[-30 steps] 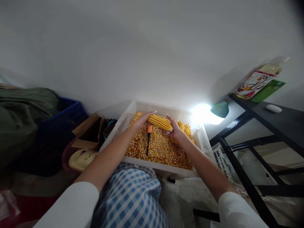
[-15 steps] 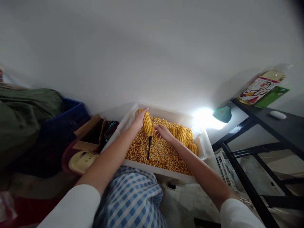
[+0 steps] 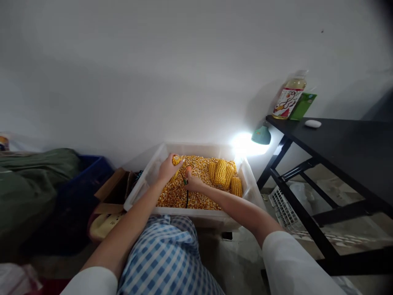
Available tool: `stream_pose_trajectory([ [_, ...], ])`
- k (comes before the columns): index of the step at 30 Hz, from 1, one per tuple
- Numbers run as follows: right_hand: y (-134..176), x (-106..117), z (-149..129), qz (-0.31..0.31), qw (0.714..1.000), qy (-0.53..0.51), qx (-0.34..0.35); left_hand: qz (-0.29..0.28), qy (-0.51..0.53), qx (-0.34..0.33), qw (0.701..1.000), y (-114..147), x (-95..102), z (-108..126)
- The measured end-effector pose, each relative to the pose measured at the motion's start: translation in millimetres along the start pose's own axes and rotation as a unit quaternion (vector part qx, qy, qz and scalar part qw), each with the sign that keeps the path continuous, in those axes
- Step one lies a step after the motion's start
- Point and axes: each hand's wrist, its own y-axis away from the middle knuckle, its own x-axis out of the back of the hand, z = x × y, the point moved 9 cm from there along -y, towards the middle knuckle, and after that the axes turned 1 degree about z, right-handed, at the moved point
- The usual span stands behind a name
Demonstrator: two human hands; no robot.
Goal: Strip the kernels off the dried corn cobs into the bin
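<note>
My left hand [image 3: 167, 169], at the left part of a white plastic bin [image 3: 196, 212], is wrapped round a yellow corn cob [image 3: 176, 159]. Close to its right, my right hand [image 3: 193, 181] is closed on a thin tool with a black shaft [image 3: 187, 199]. An orange end shows above the fingers; the rest of its handle is mostly covered, so its exact kind is unclear. Loose corn kernels [image 3: 202, 200] fill the bin beneath both hands. Several whole cobs [image 3: 220, 172] lie on the kernels at the right side.
A lit green lamp [image 3: 261, 135] hangs at the edge of a black table [image 3: 346, 137], which bears a bottle [image 3: 290, 96]. Left of the bin are an open cardboard box [image 3: 112, 188] and a blue crate [image 3: 95, 166]. A white basket [image 3: 284, 207] stands under the table.
My left hand has lowered the cob and tilted it toward the kernels. My right hand, formerly beside the cob with fingers loose, now grips the tool. The camera view has shifted too.
</note>
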Motion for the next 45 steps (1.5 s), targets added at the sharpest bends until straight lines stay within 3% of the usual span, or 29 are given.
stream_pose_trajectory([
  [8,8,17,11,0.01,0.999,0.017,0.033,-0.037,-0.19,0.039,0.98,27,18.5,-7],
  [15,-3,37,43,0.013,0.998,0.033,0.051,-0.083,-0.289,0.0,0.954,43,24.8,3],
  [19,-1,70,59,0.1,0.995,0.032,0.003,-0.114,-0.321,-0.025,0.94,51,21.0,14],
  [24,16,123,110,0.235,0.965,0.039,-0.107,-0.144,-0.333,-0.028,0.931,50,14.2,26],
  [28,17,126,145,0.24,0.956,0.036,-0.164,-0.131,-0.339,-0.005,0.932,51,5.3,29],
  [32,8,115,155,0.216,0.958,0.04,-0.185,-0.103,-0.333,-0.011,0.937,58,-10.1,33],
  [38,3,119,129,0.209,0.965,0.086,-0.131,-0.064,-0.314,0.017,0.947,62,-25.4,30],
  [42,-1,116,70,0.189,0.975,0.119,-0.002,-0.021,-0.267,0.102,0.958,60,-14.9,14],
  [45,-1,82,18,0.109,0.979,0.137,0.102,0.002,-0.243,0.157,0.957,61,-1.3,0],
])
